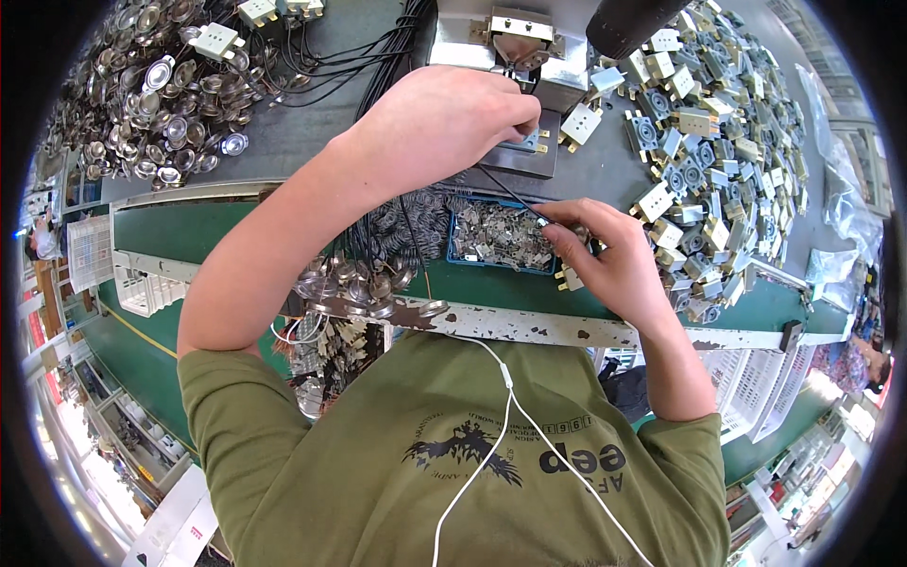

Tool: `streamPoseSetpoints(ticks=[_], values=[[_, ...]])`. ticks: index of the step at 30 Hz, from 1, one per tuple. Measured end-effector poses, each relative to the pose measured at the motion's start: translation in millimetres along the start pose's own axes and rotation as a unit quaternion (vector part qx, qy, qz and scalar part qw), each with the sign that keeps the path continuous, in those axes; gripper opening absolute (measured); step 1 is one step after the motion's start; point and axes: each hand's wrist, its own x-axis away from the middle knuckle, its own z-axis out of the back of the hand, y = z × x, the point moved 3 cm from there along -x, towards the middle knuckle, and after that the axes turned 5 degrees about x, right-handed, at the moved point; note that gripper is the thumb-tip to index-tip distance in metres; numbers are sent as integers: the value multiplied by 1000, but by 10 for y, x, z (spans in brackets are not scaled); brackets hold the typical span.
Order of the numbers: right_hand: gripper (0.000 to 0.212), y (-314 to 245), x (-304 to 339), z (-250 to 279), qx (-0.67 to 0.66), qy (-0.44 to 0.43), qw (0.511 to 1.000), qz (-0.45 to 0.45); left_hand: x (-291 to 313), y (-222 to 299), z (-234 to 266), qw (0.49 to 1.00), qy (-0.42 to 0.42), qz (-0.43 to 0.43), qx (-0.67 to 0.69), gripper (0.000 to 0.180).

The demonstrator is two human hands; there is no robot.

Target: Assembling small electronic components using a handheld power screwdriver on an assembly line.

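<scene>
My left hand point(449, 118) reaches across to a metal press fixture point(521, 42). Its fingers are closed by a small grey-blue switch block point(522, 145) with brass terminals, on the dark base under the fixture; the fingertips are partly hidden. My right hand point(609, 250) pinches the near end of a thin black wire point(510, 194), where a small bright tip shows between thumb and forefinger. From there the wire slants up toward the block. Below it is a blue tray point(453, 248) of small metal clips point(501, 236), close to my right fingertips.
Many similar switch blocks point(704, 151) are heaped on the right. Round metal discs with black leads point(161, 104) pile up at the far left, and more discs point(364, 283) lie by the bench's chipped front edge point(529, 326). A dark cylinder point(628, 24) overhangs the fixture's right side.
</scene>
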Motion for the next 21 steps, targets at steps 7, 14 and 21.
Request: streamPoseSetpoints(ticks=[7, 14, 21], values=[[27, 64, 77, -5, -40, 17, 999, -18, -16, 27, 8, 999, -14, 36, -9, 14], [47, 175, 187, 5, -166, 52, 979, -102, -23, 31, 7, 999, -13, 37, 4, 14], [53, 38, 115, 142, -266, 100, 956, -76, 206, 297, 185, 994, 50, -77, 50, 15]])
